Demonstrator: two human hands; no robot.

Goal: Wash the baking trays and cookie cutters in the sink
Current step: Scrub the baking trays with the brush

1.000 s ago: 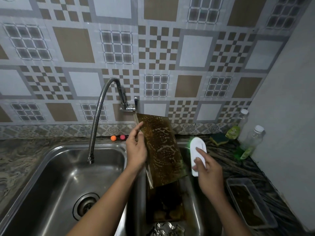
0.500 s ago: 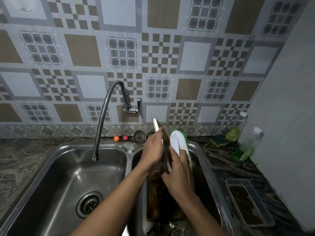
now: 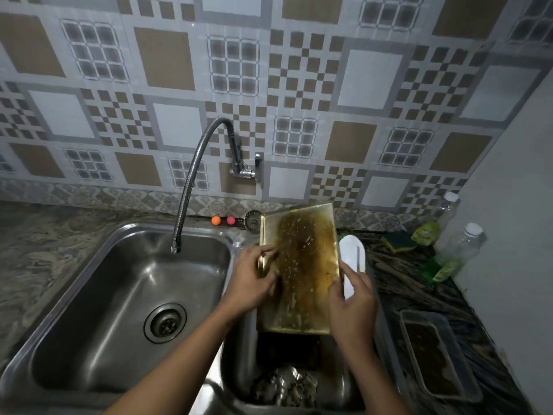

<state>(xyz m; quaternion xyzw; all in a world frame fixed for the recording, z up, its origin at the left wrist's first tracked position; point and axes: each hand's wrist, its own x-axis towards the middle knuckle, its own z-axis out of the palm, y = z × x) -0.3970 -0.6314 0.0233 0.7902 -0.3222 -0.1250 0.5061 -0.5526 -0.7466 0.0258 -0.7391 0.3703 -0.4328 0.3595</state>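
Head view: the double sink fills the 6 to 8 o'clock area of the frame. The baking tray is held over the right basin, at 5 o'clock from frame centre. It stands on a short end with its soiled brown face toward the camera. 0.5 s earlier it was edge-on and showed only a thin rim.

A second tray lies flat on the counter at 4 o'clock, well apart from the held one; its position is unchanged.

The left hand grips the held tray at its 9 o'clock edge, fingers curled over the rim. The right hand sits at the tray's 4 o'clock edge; 0.5 s earlier it lay across the tray. Its fingers are wrapped round the lower end of the white brush, which points to 12 o'clock just beside the tray's right edge. Whether these fingers also touch the tray cannot be determined.

The cookie cutters lie heaped in the right basin at 6 o'clock, below the held tray.
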